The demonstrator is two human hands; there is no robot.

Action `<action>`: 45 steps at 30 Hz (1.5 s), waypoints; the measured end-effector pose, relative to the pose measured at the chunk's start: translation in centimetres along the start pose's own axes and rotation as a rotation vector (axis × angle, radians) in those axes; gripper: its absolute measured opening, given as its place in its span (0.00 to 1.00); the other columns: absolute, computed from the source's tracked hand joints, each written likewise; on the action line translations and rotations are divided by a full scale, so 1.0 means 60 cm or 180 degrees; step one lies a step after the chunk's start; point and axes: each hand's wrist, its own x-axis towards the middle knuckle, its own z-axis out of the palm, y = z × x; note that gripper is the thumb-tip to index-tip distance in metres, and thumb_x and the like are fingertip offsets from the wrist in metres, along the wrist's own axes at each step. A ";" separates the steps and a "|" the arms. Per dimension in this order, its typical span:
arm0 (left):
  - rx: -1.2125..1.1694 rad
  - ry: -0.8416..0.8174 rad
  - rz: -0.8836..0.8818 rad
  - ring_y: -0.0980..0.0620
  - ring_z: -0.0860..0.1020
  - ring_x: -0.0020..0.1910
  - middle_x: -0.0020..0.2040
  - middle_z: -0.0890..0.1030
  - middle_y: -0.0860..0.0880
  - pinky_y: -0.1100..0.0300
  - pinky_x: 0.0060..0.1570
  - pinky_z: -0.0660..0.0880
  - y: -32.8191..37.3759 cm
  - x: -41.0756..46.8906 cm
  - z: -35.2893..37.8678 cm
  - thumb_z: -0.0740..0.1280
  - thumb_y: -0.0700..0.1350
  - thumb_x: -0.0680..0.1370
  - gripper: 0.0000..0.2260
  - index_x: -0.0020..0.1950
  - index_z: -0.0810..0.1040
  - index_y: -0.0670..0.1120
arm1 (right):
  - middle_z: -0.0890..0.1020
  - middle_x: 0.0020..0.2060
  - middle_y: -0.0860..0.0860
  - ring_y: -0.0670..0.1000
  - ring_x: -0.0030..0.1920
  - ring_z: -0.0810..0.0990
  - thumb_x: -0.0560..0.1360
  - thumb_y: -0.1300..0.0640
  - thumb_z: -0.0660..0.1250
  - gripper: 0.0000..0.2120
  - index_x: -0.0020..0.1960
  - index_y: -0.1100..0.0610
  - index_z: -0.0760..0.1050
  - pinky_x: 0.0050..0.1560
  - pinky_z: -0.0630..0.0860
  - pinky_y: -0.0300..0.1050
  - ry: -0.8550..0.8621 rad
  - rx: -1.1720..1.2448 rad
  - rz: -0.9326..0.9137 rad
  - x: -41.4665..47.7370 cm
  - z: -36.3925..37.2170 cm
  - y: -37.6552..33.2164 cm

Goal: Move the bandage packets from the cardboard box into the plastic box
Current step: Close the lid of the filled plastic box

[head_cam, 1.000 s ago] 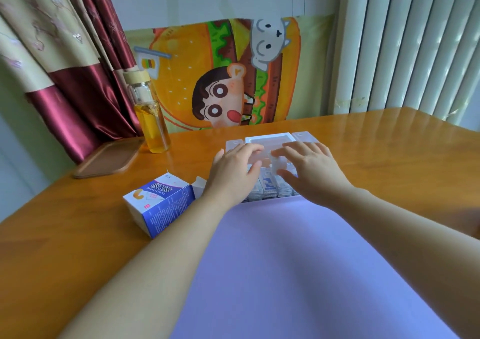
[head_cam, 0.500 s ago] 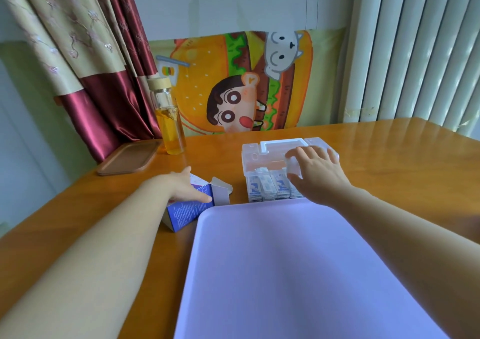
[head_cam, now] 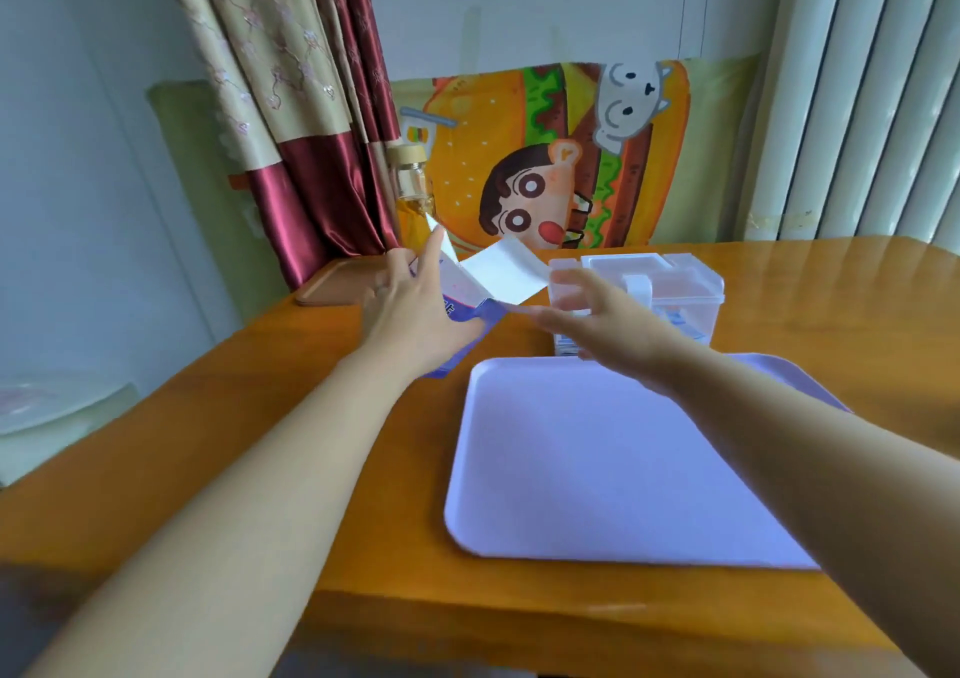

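wooden table (head_cam: 831,303) carries a purple tray (head_cam: 597,469) at the near edge. beyond it sits the clear plastic box (head_cam: 675,282), lid seemingly down (blurred, unsure). left hand (head_cam: 410,314) grips the cardboard box (head_cam: 462,293), raised off the table, white flap (head_cam: 506,275) open toward the right. right hand (head_cam: 608,329) is loose, fingers spread, holding nothing, just beside the carton mouth; contact cannot be told. bandage packets (head_cam: 685,329) show through the plastic wall. judgement: checking the carton for leftovers. keep the mouth tilted rightward over the tray so strays land there, pinch packets flat, and lift the lid before transfer.
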 end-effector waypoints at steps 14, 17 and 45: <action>0.0284 0.0574 0.0436 0.48 0.66 0.64 0.66 0.64 0.52 0.51 0.58 0.67 -0.028 -0.231 -0.107 0.70 0.56 0.66 0.28 0.63 0.68 0.50 | 0.83 0.42 0.45 0.42 0.45 0.80 0.72 0.48 0.69 0.10 0.46 0.54 0.81 0.44 0.76 0.36 -0.1297 0.0124 -0.0868 -0.131 0.107 -0.094; 0.0542 0.0578 0.0341 0.49 0.68 0.61 0.65 0.66 0.53 0.56 0.53 0.62 -0.049 -0.261 -0.126 0.64 0.60 0.66 0.25 0.59 0.69 0.51 | 0.83 0.37 0.45 0.42 0.39 0.79 0.72 0.49 0.69 0.10 0.43 0.56 0.82 0.43 0.73 0.34 -0.1486 0.0272 -0.1156 -0.138 0.142 -0.098; 0.0570 -0.2447 -0.2225 0.43 0.69 0.59 0.63 0.63 0.46 0.48 0.56 0.70 -0.379 -0.711 0.130 0.69 0.58 0.71 0.24 0.60 0.71 0.47 | 0.79 0.55 0.45 0.46 0.57 0.76 0.78 0.50 0.61 0.12 0.57 0.51 0.78 0.58 0.70 0.40 -0.4080 -0.1649 -0.0601 -0.288 0.561 0.031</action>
